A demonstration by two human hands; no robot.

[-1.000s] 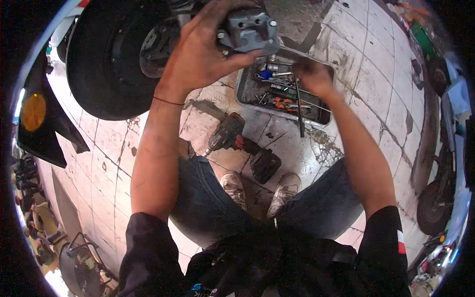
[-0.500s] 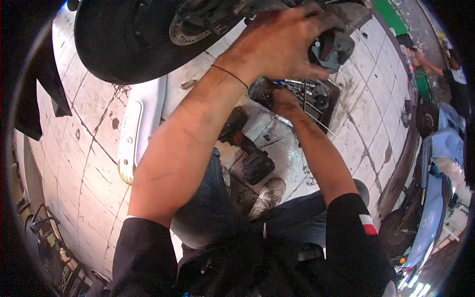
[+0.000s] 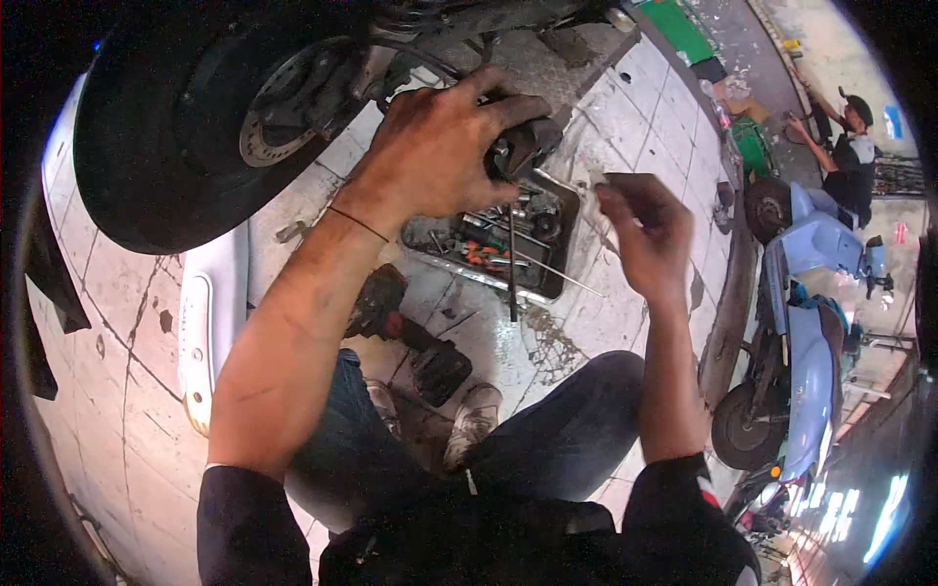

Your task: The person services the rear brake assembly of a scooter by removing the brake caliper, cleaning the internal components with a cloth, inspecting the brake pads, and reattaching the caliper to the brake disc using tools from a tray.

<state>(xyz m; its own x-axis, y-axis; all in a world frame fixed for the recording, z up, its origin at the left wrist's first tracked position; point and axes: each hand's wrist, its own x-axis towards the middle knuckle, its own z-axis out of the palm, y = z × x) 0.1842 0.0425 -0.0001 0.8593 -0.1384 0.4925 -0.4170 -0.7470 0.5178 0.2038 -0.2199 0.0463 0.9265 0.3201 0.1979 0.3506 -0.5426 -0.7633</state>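
My left hand [image 3: 440, 137] grips a dark metal part with a bolt [image 3: 528, 146], possibly a brake caliper, beside the wheel with brake disc [image 3: 166, 127]. My right hand [image 3: 640, 225] is raised right of the tool tray [image 3: 547, 288], thumb and fingers drawn together; I cannot make out anything in them. The tray holds sockets, wrenches and orange-handled tools [image 3: 484, 256], with a long dark bar [image 3: 512, 303] across it. Below the tray a cordless impact driver [image 3: 430, 366] lies on the tiles between my shoes.
A white panel [image 3: 210, 322] lies at the left. A light blue scooter [image 3: 811, 371] stands at the right, and another person in black [image 3: 845, 171] works behind it. Green mats or boards [image 3: 674, 29] lie along the back right.
My right hand has risen out of the tray and moved right. My left hand still holds the dark part, now turned and lower than a second ago. The view has shifted, showing the co-worker.
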